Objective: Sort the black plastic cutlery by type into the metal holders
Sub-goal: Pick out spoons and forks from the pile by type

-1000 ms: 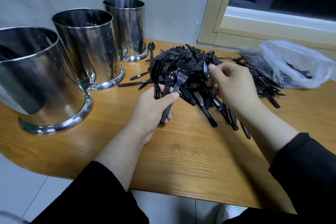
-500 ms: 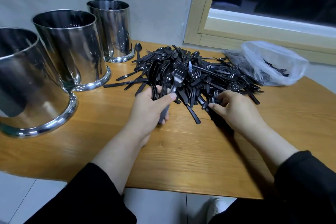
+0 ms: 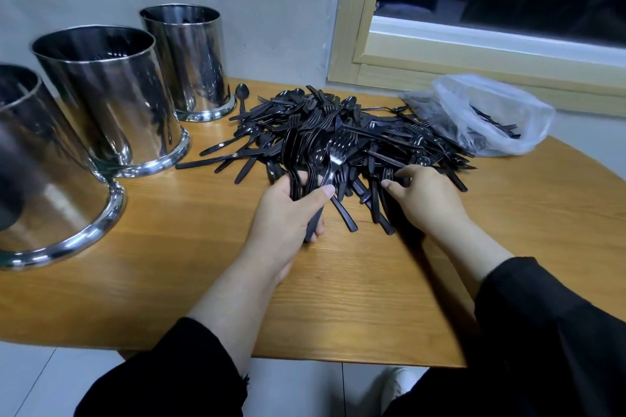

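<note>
Middle holder (image 3: 111, 105) holds forks (others unclear); left hand (image 3: 284, 223) fingers grip cutlery bundle (image 3: 318, 156).

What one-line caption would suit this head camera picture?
Left hand holds a bunch of forks while right hand picks from the cutlery pile beside three metal holders.

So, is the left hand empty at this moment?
No, the left hand grips a bunch of black cutlery, a fork and spoon among them.

Left hand (image 3: 284, 217) fingers curled, thumb across the top, gripping a bundle. Right hand (image 3: 427, 197) palm down, fingertips (image 3: 389, 183) pinching forward.
</note>
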The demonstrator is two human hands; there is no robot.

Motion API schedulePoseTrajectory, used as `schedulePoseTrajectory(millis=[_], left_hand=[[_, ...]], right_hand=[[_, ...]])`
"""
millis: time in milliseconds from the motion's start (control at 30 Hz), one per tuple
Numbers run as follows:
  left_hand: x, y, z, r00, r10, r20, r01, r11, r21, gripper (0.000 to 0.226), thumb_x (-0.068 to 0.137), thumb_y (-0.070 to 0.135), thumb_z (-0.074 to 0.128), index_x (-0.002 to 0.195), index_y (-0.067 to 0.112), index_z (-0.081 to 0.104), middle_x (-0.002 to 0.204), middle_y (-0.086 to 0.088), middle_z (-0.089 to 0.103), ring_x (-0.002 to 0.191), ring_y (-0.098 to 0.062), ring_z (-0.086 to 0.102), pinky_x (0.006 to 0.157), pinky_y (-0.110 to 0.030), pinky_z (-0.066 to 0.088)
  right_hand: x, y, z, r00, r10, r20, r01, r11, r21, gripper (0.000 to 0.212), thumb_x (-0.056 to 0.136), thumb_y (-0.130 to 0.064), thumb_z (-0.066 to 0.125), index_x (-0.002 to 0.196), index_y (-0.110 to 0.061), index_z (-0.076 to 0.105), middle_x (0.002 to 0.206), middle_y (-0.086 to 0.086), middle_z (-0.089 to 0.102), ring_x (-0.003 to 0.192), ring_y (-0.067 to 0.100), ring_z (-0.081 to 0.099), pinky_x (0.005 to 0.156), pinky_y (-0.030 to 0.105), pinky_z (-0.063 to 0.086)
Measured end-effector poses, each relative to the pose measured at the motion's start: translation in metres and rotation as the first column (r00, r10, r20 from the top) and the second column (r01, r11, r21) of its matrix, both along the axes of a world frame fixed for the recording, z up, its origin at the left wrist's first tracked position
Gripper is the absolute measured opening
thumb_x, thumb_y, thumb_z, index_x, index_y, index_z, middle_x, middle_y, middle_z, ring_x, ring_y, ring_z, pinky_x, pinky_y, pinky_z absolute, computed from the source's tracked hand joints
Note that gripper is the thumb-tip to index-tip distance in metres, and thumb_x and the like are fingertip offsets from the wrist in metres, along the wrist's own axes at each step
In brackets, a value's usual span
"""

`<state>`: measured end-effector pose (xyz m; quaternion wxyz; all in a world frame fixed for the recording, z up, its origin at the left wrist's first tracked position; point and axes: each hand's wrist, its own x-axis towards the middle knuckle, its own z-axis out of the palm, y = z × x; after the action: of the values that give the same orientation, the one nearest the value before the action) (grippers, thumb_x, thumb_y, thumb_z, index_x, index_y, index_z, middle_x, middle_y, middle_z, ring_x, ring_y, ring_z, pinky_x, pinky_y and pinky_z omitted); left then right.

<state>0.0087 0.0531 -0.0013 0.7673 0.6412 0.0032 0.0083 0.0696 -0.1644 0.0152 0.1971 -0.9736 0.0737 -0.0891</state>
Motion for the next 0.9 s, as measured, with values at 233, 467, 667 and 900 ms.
schedulePoseTrajectory(millis=[233, 467, 667, 900], left_hand=[[0.0, 0.0, 0.0, 1.0, 0.004, -0.017, -0.004, 1.0, -0.012, 0.026, 0.095, 0.024, 0.073, 0.113, 0.01, 0.063, 0.062, 0.003, 0.059, 0.054, -0.016, 0.053, 0.047, -0.03, 0.041], [0.0, 0.001, 0.0, 1.0, 0.013, -0.026, -0.014, 1.0, -0.012, 0.025, 0.094, 0.023, 0.074, 0.113, 0.01, 0.064, 0.062, 0.003, 0.059, 0.055, -0.016, 0.054, 0.047, -0.03, 0.042], [-0.002, 0.0, 0.004, 1.0, 0.004, -0.02, -0.005, 0.998, -0.064, 0.019, 0.095, 0.017, 0.073, 0.111, 0.009, 0.066, 0.066, 0.002, 0.063, 0.058, -0.019, 0.056, 0.051, -0.031, 0.048], [-0.009, 0.003, 0.01, 0.998, -0.062, -0.024, 0.058, 0.987, -0.15, 0.017, 0.098, 0.017, 0.07, 0.111, 0.008, 0.065, 0.076, -0.008, 0.069, 0.062, -0.023, 0.063, 0.061, -0.039, 0.056]], right_hand=[[0.007, 0.001, -0.001, 0.997, -0.037, -0.064, 0.045, 0.99, 0.132, 0.027, 0.092, -0.048, 0.067, 0.092, -0.021, 0.065, 0.071, -0.005, 0.061, 0.07, 0.019, 0.058, 0.057, 0.03, 0.037], [0.0, -0.004, 0.01, 1.0, 0.002, 0.005, -0.003, 0.942, 0.336, 0.023, 0.093, -0.033, 0.07, 0.08, -0.015, 0.064, 0.065, -0.007, 0.062, 0.059, 0.013, 0.058, 0.054, 0.027, 0.036], [-0.026, 0.01, 0.067, 0.966, 0.093, 0.24, -0.203, 0.848, 0.49, 0.027, 0.095, -0.037, 0.067, 0.08, -0.015, 0.063, 0.061, -0.002, 0.056, 0.047, 0.006, 0.043, 0.048, 0.019, 0.034], [-0.03, 0.058, 0.067, 0.937, 0.267, 0.223, -0.343, 0.818, 0.462, 0.024, 0.094, -0.033, 0.069, 0.08, -0.015, 0.063, 0.065, 0.007, 0.067, 0.054, 0.013, 0.053, 0.06, 0.033, 0.047]])
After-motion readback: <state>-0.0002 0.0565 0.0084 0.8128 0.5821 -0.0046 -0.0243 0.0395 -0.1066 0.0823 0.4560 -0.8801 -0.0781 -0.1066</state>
